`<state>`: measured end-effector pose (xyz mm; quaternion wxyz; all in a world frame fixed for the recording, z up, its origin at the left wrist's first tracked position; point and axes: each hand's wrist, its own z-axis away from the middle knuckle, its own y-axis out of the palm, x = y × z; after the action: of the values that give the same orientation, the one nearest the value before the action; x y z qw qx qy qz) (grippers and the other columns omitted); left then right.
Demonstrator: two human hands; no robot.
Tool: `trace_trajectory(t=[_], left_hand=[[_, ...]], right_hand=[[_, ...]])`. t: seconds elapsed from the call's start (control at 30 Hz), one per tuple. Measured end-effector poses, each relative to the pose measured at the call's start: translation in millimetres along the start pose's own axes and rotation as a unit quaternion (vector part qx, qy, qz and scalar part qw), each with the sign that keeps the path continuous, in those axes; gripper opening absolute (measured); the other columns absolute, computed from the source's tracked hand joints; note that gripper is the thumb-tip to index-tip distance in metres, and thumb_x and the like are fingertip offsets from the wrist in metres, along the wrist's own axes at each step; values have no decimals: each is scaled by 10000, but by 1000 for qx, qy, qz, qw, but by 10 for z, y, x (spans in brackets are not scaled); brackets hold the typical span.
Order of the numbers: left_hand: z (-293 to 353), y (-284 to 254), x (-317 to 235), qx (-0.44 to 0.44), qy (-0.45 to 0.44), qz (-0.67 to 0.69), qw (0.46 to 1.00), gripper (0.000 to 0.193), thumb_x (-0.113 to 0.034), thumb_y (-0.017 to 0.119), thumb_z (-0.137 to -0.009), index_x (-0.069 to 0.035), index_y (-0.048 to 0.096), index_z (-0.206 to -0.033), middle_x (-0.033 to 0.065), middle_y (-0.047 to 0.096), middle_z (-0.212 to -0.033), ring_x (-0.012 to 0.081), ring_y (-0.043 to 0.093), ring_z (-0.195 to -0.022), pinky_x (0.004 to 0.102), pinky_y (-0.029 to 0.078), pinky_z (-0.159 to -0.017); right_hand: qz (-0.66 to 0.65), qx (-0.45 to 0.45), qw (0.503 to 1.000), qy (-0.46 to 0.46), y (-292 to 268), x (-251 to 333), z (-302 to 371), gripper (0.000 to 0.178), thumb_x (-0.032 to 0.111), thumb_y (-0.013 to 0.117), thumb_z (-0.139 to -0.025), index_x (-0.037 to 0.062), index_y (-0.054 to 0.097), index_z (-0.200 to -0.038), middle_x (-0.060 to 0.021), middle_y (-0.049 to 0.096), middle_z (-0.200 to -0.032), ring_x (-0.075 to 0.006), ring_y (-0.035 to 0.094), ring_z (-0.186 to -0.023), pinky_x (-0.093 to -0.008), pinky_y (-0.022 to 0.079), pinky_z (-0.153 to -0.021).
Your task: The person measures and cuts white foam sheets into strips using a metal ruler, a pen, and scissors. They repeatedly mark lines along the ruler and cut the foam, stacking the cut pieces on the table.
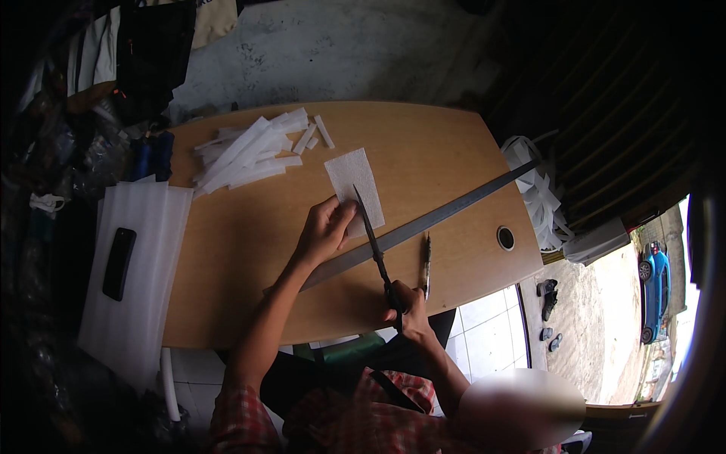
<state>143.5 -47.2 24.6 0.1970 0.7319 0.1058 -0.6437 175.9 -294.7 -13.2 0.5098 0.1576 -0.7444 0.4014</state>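
My left hand [329, 227] pinches the lower edge of a white foam sheet piece [355, 170], held up over the table. In my right hand [411, 310] are the handles of a pair of long dark scissors [378, 253]. Their blades point away from me and lie over the sheet beside my left fingers; whether they are cutting into it I cannot tell. Beneath my hands a long metal ruler [446, 212] crosses the table diagonally. A pen or slim knife [428, 265] lies just beyond my right hand.
White foam strips [246, 151] are piled at the far left of the wooden table [454, 151]. Larger white sheets [144, 257] hang over its left edge, with a black phone [119, 265] on them. Curled white strips [538, 189] sit off the right edge. A round hole [505, 238] is set in the tabletop.
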Motion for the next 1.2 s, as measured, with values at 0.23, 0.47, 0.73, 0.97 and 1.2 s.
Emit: trace_trajectory(t=[0.23, 0.47, 0.73, 0.97, 1.2], left_hand=[[7, -31, 5, 43, -17, 24, 999, 303, -294, 534, -1028, -13, 620, -953, -9, 519, -625, 46, 445, -461, 221, 333, -416], [9, -73, -182, -17, -45, -4, 999, 345, -342, 516, -1032, -24, 598, -924, -12, 516, -634, 51, 448, -472, 223, 339, -427], [0, -66, 17, -20, 18, -19, 999, 304, -308, 503, -1050, -35, 587, -948, -23, 505, -651, 39, 436, -490, 208, 328, -436], [10, -91, 7, 28, -2, -23, 999, 311, -332, 511, -1046, -47, 602, -959, -34, 504, -665, 30, 431, -527, 210, 334, -459], [21, -104, -12, 68, -4, -36, 997, 323, -357, 535, -1031, -68, 613, -908, -57, 482, -667, 19, 415, -567, 205, 311, -480]], right_hand=[[-1, -18, 999, 31, 28, -11, 27, 767, 738, 747, -678, 7, 527, -753, -94, 433, -544, -185, 438, -493, -366, 377, -496], [-1, -2, 1000, 28, 12, 3, 21, 788, 764, 722, -682, 5, 529, -763, -98, 427, -545, -187, 431, -497, -370, 377, -500], [-9, 5, 1000, 26, 14, 15, 12, 783, 763, 718, -689, 6, 530, -755, -105, 438, -550, -220, 443, -490, -374, 383, -495], [-17, 5, 999, 32, -6, -6, 28, 789, 774, 712, -687, 10, 520, -737, -77, 424, -539, -167, 434, -491, -350, 371, -485], [-37, -2, 998, 44, -6, -35, 33, 820, 811, 698, -664, 18, 499, -719, -43, 394, -546, -126, 399, -520, -329, 335, -476]])
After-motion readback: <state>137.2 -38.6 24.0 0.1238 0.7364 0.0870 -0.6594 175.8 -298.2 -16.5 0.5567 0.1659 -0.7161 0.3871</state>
